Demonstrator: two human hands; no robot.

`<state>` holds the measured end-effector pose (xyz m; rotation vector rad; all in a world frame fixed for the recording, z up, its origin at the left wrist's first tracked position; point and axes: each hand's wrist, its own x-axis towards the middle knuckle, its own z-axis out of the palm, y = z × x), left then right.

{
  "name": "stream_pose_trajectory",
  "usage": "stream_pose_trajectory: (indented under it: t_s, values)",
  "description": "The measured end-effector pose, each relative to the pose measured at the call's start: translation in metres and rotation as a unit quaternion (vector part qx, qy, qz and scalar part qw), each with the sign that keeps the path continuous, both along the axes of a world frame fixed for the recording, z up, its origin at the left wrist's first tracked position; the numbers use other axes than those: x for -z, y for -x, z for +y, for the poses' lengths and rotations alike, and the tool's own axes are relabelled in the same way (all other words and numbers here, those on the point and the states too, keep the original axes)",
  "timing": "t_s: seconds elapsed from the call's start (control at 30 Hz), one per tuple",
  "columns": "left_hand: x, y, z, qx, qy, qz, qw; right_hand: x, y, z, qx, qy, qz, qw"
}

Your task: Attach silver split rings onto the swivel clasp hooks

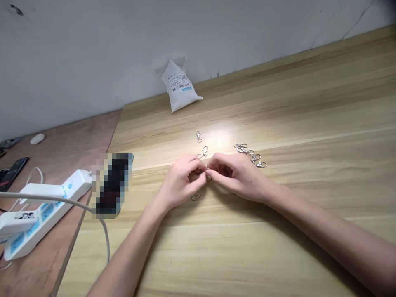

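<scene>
My left hand (187,179) and my right hand (236,175) meet over the table, thumbs and fingertips pinched together. Between the fingertips is a small metal ring (209,178), mostly hidden by the fingers. Just beyond the hands lie a silver swivel clasp (204,152) and, farther back, another clasp with a ring (198,137). Below my left fingers rest loose split rings (196,195). To the right, behind my right hand, several silver swivel clasps (245,151) lie in a slanting row.
A white plastic parcel bag (181,88) stands against the wall at the back of the wooden table (309,123). At left are a pixelated dark phone-like object (114,185), a white power strip (69,185) with plugs, and a cable (107,235) crossing the table edge.
</scene>
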<state>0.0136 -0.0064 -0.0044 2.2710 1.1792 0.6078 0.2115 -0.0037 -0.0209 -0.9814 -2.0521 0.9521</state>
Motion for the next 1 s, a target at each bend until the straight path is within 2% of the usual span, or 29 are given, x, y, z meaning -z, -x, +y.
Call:
stream_pose_trajectory:
  t_s: [1.0]
  values:
    - [0.0001, 0.0005, 0.0001, -0.001, 0.011, 0.011, 1.000, 0.0001, 0.0012, 0.0008, -0.009, -0.009, -0.020, 1.000]
